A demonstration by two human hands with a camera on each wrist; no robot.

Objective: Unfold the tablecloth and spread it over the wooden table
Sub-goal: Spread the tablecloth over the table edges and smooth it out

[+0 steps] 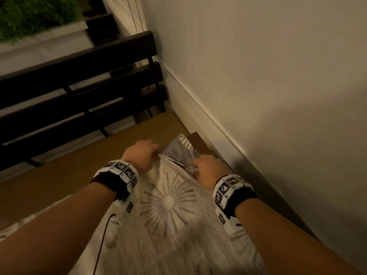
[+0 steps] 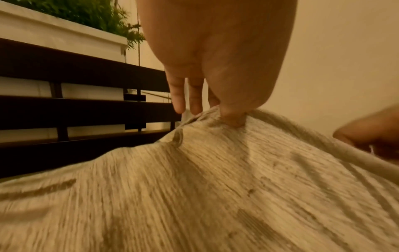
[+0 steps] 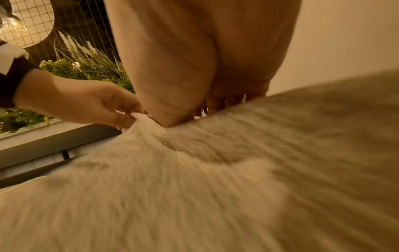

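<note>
A pale tablecloth [image 1: 168,207] with a grey starburst print lies over the near part of the wooden table [image 1: 65,175]. Its far end is gathered between both hands. My left hand [image 1: 142,153] pinches a raised fold of the cloth [image 2: 215,129] between thumb and fingers. My right hand [image 1: 208,171] pinches the cloth's edge [image 3: 190,129] a little to the right, close to the wall. A greyer folded part [image 1: 178,149] lies just beyond the hands. The left hand [image 3: 90,109] shows in the right wrist view holding a white tuft of fabric.
A white wall [image 1: 258,76] with a baseboard runs along the table's right side. A dark slatted bench back [image 1: 79,86] stands beyond the table's far left edge. Green plants [image 1: 29,14] sit in a white planter behind it. Bare tabletop lies to the left.
</note>
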